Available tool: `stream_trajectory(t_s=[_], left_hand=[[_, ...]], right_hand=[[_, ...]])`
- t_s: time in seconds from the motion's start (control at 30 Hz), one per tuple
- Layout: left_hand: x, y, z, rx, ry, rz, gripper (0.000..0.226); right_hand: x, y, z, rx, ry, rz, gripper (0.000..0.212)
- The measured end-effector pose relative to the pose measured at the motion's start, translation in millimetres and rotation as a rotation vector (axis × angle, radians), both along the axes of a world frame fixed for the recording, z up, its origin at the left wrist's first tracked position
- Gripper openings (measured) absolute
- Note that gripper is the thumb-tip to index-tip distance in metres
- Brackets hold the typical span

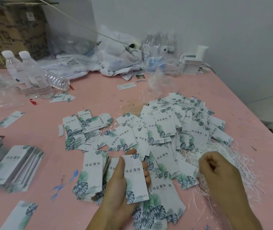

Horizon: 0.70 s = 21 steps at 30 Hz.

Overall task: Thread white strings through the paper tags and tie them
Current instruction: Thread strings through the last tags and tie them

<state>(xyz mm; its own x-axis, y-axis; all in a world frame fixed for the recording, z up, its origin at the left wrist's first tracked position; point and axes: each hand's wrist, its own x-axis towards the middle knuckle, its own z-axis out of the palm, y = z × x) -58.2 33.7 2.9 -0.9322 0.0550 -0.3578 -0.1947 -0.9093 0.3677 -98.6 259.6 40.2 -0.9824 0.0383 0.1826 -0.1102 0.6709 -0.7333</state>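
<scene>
My left hand (121, 183) grips one paper tag (135, 177) near table's front edge. My right hand (218, 170) clenched over string pile (223, 156), possibly pinching strand. Risk: tangled strings drag out extras.

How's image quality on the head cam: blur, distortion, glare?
Head view: wide-angle bowing bends the pink table edge at right; the far clutter and water bottles are soft and smeared; the held tag in the left hand reads sharp; the right hand over the white strings is slightly soft. Lighting flat, shadows weak, no strong glare.
</scene>
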Motion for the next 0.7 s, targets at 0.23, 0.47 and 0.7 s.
stream_trajectory(t_s=[0.23, 0.47, 0.7], left_hand=[[4, -1, 2, 0.047, -0.003, -0.003, 0.025], [10, 0, 4, -0.113, 0.098, -0.038, 0.034], [12, -1, 13, -0.482, 0.165, -0.1, 0.019]], right_hand=[[10, -47, 25, -0.349, 0.224, 0.162, 0.018], [34, -94, -1, -0.722, -0.272, 0.408, 0.03], [32, -93, -10, -0.61, -0.266, 0.414, 0.024]])
